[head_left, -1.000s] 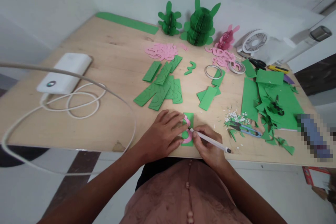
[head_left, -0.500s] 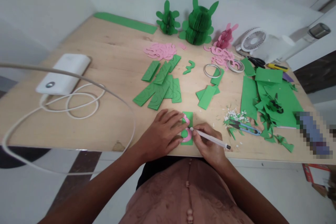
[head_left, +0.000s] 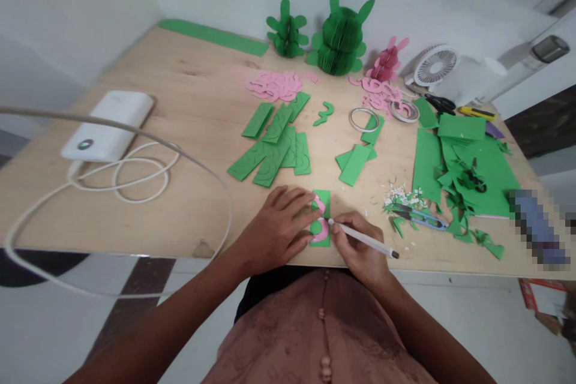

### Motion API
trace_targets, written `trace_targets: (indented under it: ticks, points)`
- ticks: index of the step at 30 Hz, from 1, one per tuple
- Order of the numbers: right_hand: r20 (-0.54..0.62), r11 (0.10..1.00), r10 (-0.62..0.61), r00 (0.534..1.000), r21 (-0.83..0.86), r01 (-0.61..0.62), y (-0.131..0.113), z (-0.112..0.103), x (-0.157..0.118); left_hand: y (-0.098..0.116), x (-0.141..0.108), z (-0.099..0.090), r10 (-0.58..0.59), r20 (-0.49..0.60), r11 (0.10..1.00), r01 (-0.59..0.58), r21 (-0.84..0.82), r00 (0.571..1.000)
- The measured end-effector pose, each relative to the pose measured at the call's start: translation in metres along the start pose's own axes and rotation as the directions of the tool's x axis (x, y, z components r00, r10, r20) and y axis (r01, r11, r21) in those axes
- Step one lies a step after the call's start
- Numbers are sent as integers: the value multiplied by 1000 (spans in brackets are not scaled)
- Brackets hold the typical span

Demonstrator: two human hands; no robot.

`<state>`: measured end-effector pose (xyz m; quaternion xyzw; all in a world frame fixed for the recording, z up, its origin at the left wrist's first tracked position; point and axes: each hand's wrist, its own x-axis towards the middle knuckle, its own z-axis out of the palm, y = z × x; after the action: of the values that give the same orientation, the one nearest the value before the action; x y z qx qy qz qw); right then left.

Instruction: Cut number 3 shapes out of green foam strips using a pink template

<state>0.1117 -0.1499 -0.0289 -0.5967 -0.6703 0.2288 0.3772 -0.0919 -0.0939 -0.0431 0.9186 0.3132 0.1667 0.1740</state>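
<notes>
A green paper strip (head_left: 323, 242) lies near the table's front edge with a curved pink paper shape (head_left: 323, 229) on top of it. My left hand (head_left: 279, 229) rests flat with spread fingers, its fingertips on the pink shape and the strip's left side. In my right hand (head_left: 360, 246) is a white pen (head_left: 364, 238), its tip at the right edge of the pink shape. Beyond my hands lie green strips with drawn curves (head_left: 270, 162), plain green strips (head_left: 355, 165) and a green cut-out (head_left: 324, 114).
A white power bank (head_left: 108, 126) with a looped cable lies left. Pink cut-outs (head_left: 275, 85) and green paper figures (head_left: 339, 42) stand behind. To the right are tape rings (head_left: 364, 120), blue snips (head_left: 423, 218), green scraps, a white fan (head_left: 434, 66) and a yellow cutter (head_left: 477, 113).
The pen in my right hand has shifted slightly right, its tip moving off the middle of the strip toward its right edge. My left hand stays in place.
</notes>
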Motion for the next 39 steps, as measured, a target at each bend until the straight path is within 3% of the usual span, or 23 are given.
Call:
trace_targets:
  ticks: [39]
  points:
    - [-52,999,-23,998,-42,21,1,-2,-13,0,1,0,10,-14,1000,-10,13,1000]
